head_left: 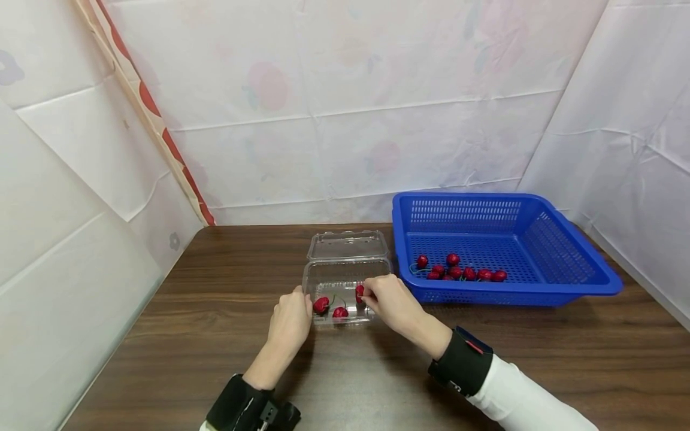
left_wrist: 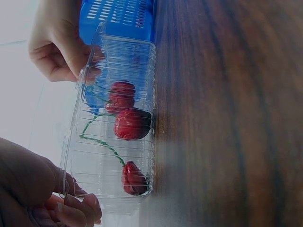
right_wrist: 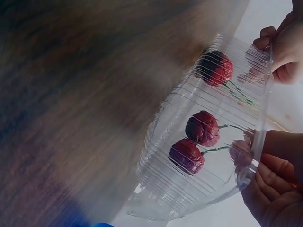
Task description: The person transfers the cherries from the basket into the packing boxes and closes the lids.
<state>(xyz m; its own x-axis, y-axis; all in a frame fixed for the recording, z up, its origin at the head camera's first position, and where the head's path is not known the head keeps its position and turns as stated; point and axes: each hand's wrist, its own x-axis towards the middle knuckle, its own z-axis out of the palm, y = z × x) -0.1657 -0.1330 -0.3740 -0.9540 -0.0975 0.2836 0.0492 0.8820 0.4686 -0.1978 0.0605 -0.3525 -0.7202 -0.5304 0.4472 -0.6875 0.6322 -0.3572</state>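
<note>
On brown wood-grain table (head_left: 215,335), steady clear plastic clamshell (head_left: 335,273) with gripping left hand (head_left: 291,317), easing rounded red cherry (head_left: 359,293) from right hand (head_left: 396,302), apparently pinching green stem (right_wrist: 216,150).

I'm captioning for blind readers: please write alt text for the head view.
A person's left hand grips the left side of an open clear plastic box while the right hand reaches in at one of three red cherries. A blue basket to the right holds more cherries; both containers stand on a wooden table.
</note>
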